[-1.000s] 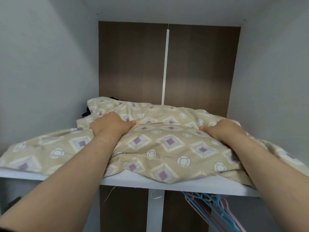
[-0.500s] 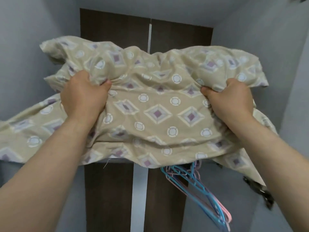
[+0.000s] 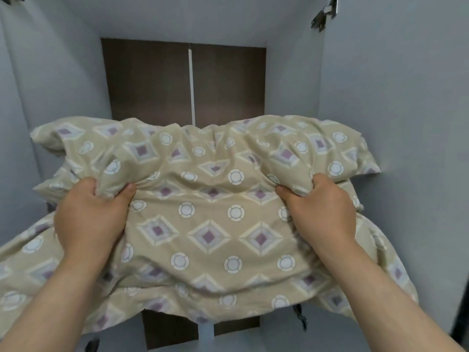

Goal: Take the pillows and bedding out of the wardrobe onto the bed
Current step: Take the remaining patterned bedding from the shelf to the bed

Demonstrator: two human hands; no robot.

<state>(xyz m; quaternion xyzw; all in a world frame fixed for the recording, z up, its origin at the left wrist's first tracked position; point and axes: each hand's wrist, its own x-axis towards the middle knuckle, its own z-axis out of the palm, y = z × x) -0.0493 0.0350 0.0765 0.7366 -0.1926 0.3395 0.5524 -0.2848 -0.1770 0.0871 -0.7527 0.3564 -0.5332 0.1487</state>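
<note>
**Bedding lifted clear, held out in front of the wardrobe**

Against the view from half a second back, I see the bedding [image 3: 210,224] lower in my picture and nearer to me: its bunched top edge has dropped from beside the upper part of the brown back panel [image 3: 152,80] to about the panel's middle, and the blue and pink hangers that hung under it have gone from view, covered by the cloth. A second ago it still lay flat on the white shelf.

My left hand [image 3: 88,217] has its fingers curled tight into a fold on the left of the bedding, thumb pinching from the inner side. My right hand [image 3: 322,212] is clenched the same way on a fold at the right. Both carry the bundle in the air.

For edges: the cloth's left corner lies close to the left grey side wall [image 3: 38,85], and a loose skirt trails off the left edge of the picture. The right corner is just beside the right grey wall [image 3: 393,97]. The lower hem hangs free, with a strip of brown panel showing beneath it. Above the bundle the wardrobe is open up to its ceiling. A metal hinge [image 3: 323,15] sits at the top right, well apart from the cloth.
</note>
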